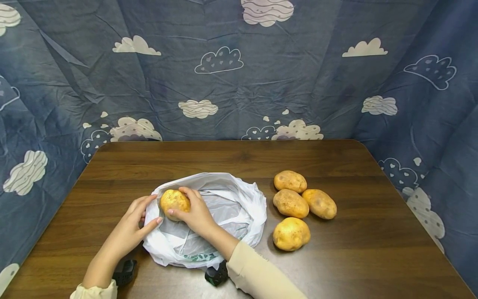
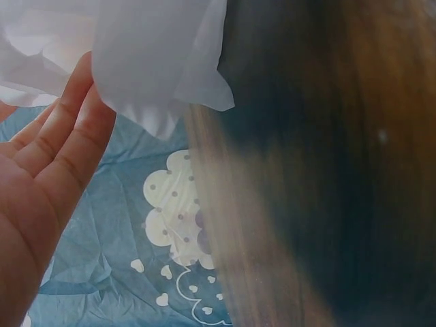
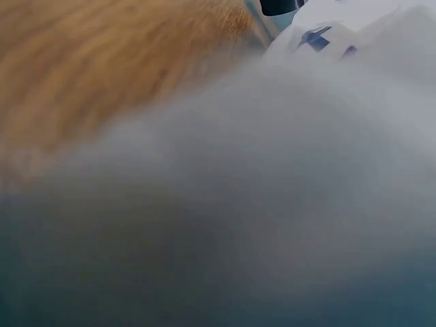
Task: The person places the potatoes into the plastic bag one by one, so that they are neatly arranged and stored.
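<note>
A white plastic bag (image 1: 242, 216) lies opened wide on the table, its mouth facing up. Inside its left part, my right hand (image 1: 196, 211) grips a yellow-brown potato (image 1: 174, 202) between thumb and fingers. My left hand (image 1: 128, 224) holds the bag's left rim, thumb over the edge. In the left wrist view, the fingers (image 2: 75, 129) of that hand lie against the white plastic (image 2: 150, 61). The right wrist view is mostly covered by blurred bag plastic (image 3: 272, 157), so the right hand is hidden there.
To the bag's right, several potatoes (image 1: 290, 203) lie on the brown wooden table (image 1: 373, 232), three grouped together and one nearer (image 1: 291, 234). Black wrist devices (image 1: 125, 272) sit under both wrists. A blue cloud-patterned cloth (image 1: 239, 91) hangs behind the table.
</note>
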The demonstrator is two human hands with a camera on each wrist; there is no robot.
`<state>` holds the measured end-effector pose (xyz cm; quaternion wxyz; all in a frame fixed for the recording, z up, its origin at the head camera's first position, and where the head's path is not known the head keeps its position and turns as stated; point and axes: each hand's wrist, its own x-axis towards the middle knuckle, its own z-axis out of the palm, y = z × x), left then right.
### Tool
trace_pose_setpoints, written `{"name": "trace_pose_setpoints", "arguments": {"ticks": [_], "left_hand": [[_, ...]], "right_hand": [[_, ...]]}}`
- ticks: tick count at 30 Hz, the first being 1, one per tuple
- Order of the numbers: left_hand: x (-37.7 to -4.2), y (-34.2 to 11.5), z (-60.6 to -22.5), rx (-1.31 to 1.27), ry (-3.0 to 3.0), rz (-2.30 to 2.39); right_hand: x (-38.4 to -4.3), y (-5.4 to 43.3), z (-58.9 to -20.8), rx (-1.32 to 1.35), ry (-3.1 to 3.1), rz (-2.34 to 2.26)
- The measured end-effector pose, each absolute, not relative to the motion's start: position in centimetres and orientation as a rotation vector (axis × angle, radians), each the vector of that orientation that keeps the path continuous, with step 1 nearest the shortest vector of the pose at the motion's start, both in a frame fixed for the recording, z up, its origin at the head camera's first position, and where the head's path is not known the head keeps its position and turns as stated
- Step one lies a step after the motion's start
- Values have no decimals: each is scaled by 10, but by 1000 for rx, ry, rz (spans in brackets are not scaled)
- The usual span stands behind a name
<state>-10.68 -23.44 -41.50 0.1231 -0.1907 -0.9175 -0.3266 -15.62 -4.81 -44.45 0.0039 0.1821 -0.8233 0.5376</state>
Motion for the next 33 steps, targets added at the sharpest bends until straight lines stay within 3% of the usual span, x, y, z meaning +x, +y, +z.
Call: {"name": "trace_pose_setpoints", "arguments": {"ticks": [33], "left_hand": [[-105,-233,-414,-538,-2699,-971]], "right_hand": [[-126,3,-399,901,-2223,1675]]}}
